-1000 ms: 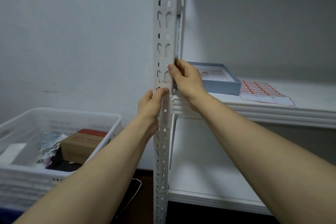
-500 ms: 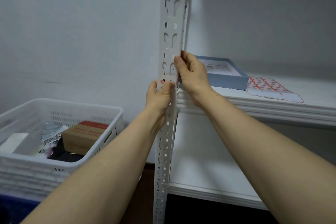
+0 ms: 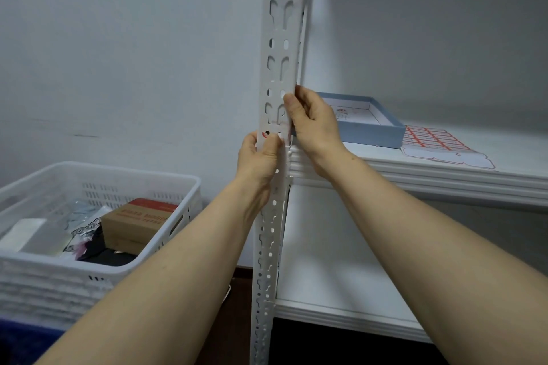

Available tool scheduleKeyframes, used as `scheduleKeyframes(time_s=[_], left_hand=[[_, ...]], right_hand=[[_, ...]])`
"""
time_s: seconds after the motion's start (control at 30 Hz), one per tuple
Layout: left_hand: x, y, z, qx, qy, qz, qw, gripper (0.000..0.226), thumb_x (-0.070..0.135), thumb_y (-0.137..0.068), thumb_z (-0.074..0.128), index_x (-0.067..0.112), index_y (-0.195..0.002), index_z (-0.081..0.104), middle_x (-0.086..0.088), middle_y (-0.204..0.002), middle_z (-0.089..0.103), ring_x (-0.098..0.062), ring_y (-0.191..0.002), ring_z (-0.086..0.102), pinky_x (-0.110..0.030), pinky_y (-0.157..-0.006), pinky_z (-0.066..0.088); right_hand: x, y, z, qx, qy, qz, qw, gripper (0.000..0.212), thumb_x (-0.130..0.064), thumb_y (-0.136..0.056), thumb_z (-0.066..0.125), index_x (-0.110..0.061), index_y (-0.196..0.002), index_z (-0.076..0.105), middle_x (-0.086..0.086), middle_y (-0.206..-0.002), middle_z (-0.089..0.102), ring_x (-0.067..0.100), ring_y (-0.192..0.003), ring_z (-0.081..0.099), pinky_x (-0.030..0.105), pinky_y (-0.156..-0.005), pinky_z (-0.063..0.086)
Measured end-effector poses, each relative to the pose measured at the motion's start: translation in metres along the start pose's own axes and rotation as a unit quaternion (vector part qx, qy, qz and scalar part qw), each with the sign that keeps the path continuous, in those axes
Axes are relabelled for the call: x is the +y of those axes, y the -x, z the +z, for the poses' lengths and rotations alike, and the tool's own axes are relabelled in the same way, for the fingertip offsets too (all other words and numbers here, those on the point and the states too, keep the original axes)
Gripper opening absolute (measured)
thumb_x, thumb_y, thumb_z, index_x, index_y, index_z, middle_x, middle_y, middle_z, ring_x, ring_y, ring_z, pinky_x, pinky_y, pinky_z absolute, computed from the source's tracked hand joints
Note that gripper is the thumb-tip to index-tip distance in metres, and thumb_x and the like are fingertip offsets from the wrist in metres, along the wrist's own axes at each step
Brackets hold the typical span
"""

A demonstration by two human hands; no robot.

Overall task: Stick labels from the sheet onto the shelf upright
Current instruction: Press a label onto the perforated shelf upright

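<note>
The white perforated shelf upright (image 3: 278, 47) runs top to bottom through the middle of the view. A small label with red print (image 3: 264, 135) lies on its front face at shelf height. My left hand (image 3: 259, 157) grips the upright from the left, thumb pressed on the front just below the red print. My right hand (image 3: 314, 124) wraps the upright's right edge, thumb flat on the front above the label. The label sheet (image 3: 439, 144), with rows of red-bordered labels, lies on the shelf board (image 3: 519, 169) to the right.
An open blue box (image 3: 372, 129) stands on the shelf board between the upright and the sheet. A lower shelf board (image 3: 332, 281) sits beneath. At the left, a white slotted basket (image 3: 98, 173) holds a brown carton (image 3: 138, 222) and packets. A grey wall lies behind.
The view has swung left, so the upright sits further right in frame. Both hands stay at the same spot on it. The label's red print now shows above my left thumb.
</note>
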State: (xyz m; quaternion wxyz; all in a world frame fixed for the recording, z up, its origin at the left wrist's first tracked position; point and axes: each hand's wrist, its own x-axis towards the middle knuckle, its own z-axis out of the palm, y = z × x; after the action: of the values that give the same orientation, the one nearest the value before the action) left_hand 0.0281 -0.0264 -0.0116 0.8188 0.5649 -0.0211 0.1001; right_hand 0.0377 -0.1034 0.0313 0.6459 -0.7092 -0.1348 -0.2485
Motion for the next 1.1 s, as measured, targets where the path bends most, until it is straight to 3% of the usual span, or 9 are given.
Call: scheduleKeyframes(time_s=[0.27,0.37,0.47,0.63,0.83,1.1], left_hand=[[-0.0061,-0.0016,-0.0056,-0.010,-0.026,0.026,0.999,0.014,0.009,-0.089,0.049,0.015,-0.102,0.053,0.004,-0.075,0.059,-0.011,-0.065,0.053,-0.024,-0.059,0.043],[-0.0074,-0.0004,-0.0082,-0.030,-0.004,0.020,0.999,0.018,0.006,-0.089,0.051,0.021,-0.097,0.057,0.011,-0.077,0.065,-0.002,-0.066,0.060,-0.020,-0.063,0.047],[-0.0079,-0.0026,-0.0090,-0.036,0.010,0.012,0.999,0.024,0.010,-0.087,0.057,0.012,-0.112,0.057,0.002,-0.090,0.066,-0.010,-0.079,0.060,-0.025,-0.074,0.048],[-0.0058,-0.0032,-0.0048,-0.017,0.013,0.009,1.000,0.026,0.016,-0.087,0.061,0.010,-0.113,0.058,0.004,-0.087,0.066,-0.003,-0.071,0.060,-0.012,-0.056,0.047],[-0.0041,-0.0027,-0.0036,-0.007,-0.001,0.013,1.000,0.023,0.014,-0.088,0.058,0.010,-0.111,0.056,0.006,-0.081,0.062,-0.003,-0.066,0.057,-0.015,-0.056,0.044],[-0.0084,-0.0026,-0.0066,-0.016,-0.023,0.027,0.999,0.023,0.007,-0.088,0.051,0.013,-0.110,0.056,0.002,-0.086,0.065,-0.012,-0.075,0.058,-0.030,-0.072,0.049]], right_hand=[[0.0004,-0.0004,-0.0001,-0.003,0.009,-0.001,1.000,0.030,-0.026,-0.095,0.052,-0.009,-0.120,0.056,0.007,-0.115,0.065,0.023,-0.108,0.061,0.046,-0.098,0.047],[0.0003,-0.0001,-0.0011,-0.006,0.007,-0.001,1.000,0.029,-0.025,-0.095,0.052,-0.009,-0.119,0.056,0.008,-0.115,0.065,0.024,-0.108,0.061,0.046,-0.098,0.048],[0.0003,0.0001,-0.0012,-0.006,-0.001,0.000,1.000,0.030,-0.025,-0.095,0.052,-0.009,-0.120,0.055,0.008,-0.116,0.064,0.024,-0.109,0.061,0.046,-0.099,0.047],[0.0004,0.0004,-0.0015,-0.009,-0.004,0.002,1.000,0.029,-0.025,-0.095,0.052,-0.009,-0.119,0.055,0.007,-0.116,0.064,0.022,-0.110,0.060,0.044,-0.100,0.047],[0.0017,-0.0007,-0.0009,-0.006,-0.001,0.001,1.000,0.030,-0.026,-0.094,0.053,-0.010,-0.120,0.056,0.007,-0.116,0.065,0.023,-0.110,0.060,0.045,-0.100,0.046],[0.0039,-0.0026,-0.0005,-0.008,-0.002,0.001,1.000,0.032,-0.026,-0.094,0.053,-0.010,-0.122,0.055,0.008,-0.119,0.064,0.023,-0.111,0.060,0.046,-0.099,0.047]])
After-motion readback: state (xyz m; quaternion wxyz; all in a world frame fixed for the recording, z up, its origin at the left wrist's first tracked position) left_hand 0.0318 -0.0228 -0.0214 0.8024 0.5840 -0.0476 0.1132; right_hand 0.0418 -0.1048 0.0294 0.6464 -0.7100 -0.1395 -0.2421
